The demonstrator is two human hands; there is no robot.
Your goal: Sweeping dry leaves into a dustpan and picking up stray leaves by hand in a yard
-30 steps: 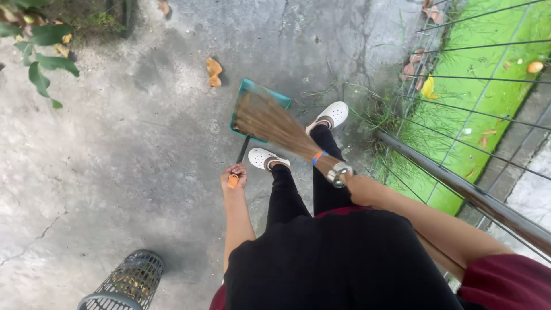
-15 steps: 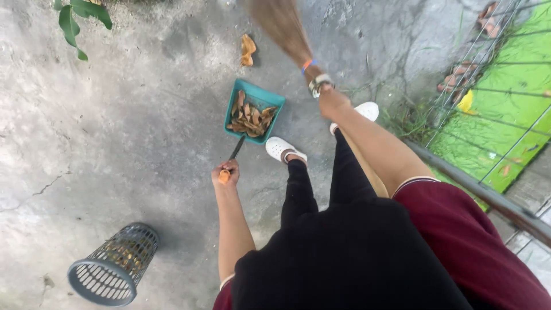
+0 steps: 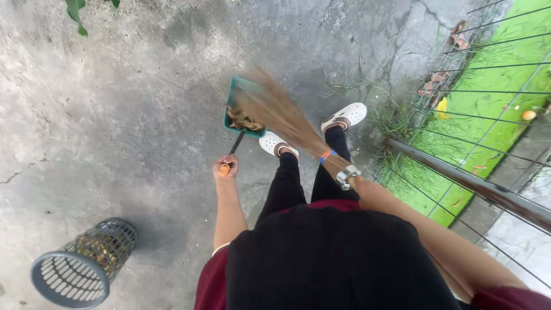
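We were mid-sweep: our left hand [image 3: 226, 167] gripped the teal dustpan [image 3: 236, 109] handle at frame centre, our right hand [image 3: 350, 179] clenched the broom [image 3: 275, 112] (blurred) over it; next, we judged, another stroke inward.

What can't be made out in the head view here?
- Right hand: its grip on the broom is hidden behind the wrist and the bands there.
- Broom bristles: motion-blurred, strands unreadable.
- Dustpan: most of its tray and the dry leaves in it are covered by the blurred bristles.
- Left hand: the fist covers most of the dustpan's orange handle end.
- Mesh basket: contents too small to identify through the mesh.
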